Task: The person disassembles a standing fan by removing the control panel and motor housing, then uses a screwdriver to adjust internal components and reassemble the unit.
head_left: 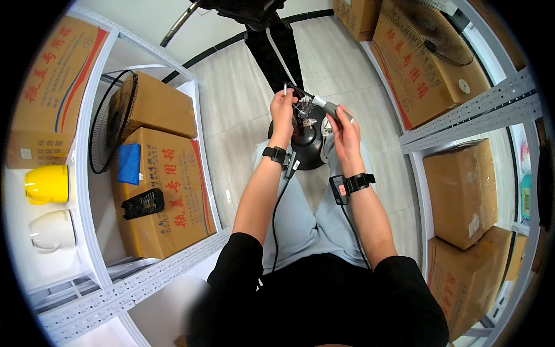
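My left hand (pixel 283 110) is raised in front of me, its fingers pinched on a small white piece with thin dark wires (pixel 298 101) beside it. My right hand (pixel 343 130) grips a grey metal tube (pixel 329 107) that slants up to the left, toward the wires. Under both hands sits a round black fan base (pixel 309 147) on the floor, between my knees. Each wrist carries a black band with a small device, and a cable runs down from each along my forearm.
Metal shelving stands on both sides. The left shelf (pixel 87 191) holds cardboard boxes (pixel 167 191), a black fan grille (pixel 113 121), a blue cloth, a black part, a yellow mug (pixel 46 184) and a white mug. The right shelves hold more boxes and a fan grille (pixel 433 29). Another person's dark-trousered legs (pixel 277 49) stand ahead.
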Available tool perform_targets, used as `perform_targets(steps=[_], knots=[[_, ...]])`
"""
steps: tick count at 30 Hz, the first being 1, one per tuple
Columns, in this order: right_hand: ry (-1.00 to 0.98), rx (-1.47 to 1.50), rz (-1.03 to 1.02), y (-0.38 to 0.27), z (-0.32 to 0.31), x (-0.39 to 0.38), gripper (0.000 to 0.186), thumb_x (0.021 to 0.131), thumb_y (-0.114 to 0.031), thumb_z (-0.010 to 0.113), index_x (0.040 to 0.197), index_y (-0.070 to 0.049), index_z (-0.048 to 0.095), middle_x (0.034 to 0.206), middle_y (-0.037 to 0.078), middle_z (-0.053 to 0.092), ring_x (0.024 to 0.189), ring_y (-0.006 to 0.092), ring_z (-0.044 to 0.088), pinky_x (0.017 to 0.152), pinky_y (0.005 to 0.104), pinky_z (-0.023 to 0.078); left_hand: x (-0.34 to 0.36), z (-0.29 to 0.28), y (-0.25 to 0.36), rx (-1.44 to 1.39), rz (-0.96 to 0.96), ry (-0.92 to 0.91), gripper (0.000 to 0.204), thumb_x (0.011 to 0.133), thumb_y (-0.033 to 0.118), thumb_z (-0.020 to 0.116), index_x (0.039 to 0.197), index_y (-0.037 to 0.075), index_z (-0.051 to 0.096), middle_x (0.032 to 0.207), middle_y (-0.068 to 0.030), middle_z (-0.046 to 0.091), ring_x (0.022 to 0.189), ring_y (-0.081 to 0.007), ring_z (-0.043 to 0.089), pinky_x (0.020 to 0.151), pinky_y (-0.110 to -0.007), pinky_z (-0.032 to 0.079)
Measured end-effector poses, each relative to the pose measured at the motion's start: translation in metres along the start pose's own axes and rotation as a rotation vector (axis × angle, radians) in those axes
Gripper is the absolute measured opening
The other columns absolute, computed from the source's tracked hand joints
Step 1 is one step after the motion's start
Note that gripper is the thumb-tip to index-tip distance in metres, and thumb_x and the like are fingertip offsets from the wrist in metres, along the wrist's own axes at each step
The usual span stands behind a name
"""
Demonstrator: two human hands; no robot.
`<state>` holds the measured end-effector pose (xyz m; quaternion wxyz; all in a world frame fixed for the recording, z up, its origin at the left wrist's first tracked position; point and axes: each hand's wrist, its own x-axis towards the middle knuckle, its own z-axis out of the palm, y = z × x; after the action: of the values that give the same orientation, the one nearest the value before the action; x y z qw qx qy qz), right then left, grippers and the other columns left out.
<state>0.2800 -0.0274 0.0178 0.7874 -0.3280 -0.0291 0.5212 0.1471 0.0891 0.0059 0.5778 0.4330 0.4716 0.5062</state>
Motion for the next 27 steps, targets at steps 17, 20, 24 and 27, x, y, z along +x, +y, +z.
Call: perform_targets(steps=[17,20,24,27], knots=[[-0.062,-0.374,0.231,0.041,-0.010,-0.041,0.031,0.097,-0.021,0.059,0.118,-0.005,0.044,0.103,0.012,0.063,0.079,0.0187,0.068,0.060,0.0264,0.056,0.018,0.008,0.012,0.026,-0.128,-0.009,0.022,0.087,0.001,0.063,0.107,-0.007,0.059,0.089,-0.0102,0.069,0.065,-0.0117,0.059,0.061,-0.025,0.049],[-0.101,-0.407,0.234,0.041,-0.015,-0.038,0.033,0.098,-0.024,0.057,0.121,-0.004,0.045,0.102,0.011,0.064,0.078,0.0167,0.068,0.058,0.0236,0.053,0.018,0.008,0.013,0.028,-0.123,-0.003,0.024,0.086,0.000,0.063,0.108,-0.008,0.059,0.088,-0.0100,0.068,0.064,-0.0114,0.059,0.060,-0.024,0.048],[-0.160,-0.373,0.280,0.042,-0.018,-0.034,0.038,0.099,-0.027,0.054,0.128,-0.003,0.047,0.102,0.010,0.064,0.076,0.0151,0.067,0.057,0.0225,0.052,0.022,0.004,0.010,0.031,-0.127,-0.006,0.026,0.085,0.003,0.065,0.109,-0.005,0.059,0.088,-0.0087,0.070,0.062,-0.0085,0.057,0.053,-0.021,0.040],[-0.167,-0.333,0.312,0.047,-0.018,-0.033,0.040,0.100,-0.027,0.053,0.131,-0.002,0.046,0.103,0.011,0.064,0.077,0.0146,0.067,0.057,0.0224,0.053,0.028,0.000,0.005,0.032,-0.118,-0.009,0.027,0.085,0.005,0.066,0.109,-0.003,0.059,0.088,-0.0082,0.070,0.061,-0.0070,0.057,0.050,-0.020,0.036]])
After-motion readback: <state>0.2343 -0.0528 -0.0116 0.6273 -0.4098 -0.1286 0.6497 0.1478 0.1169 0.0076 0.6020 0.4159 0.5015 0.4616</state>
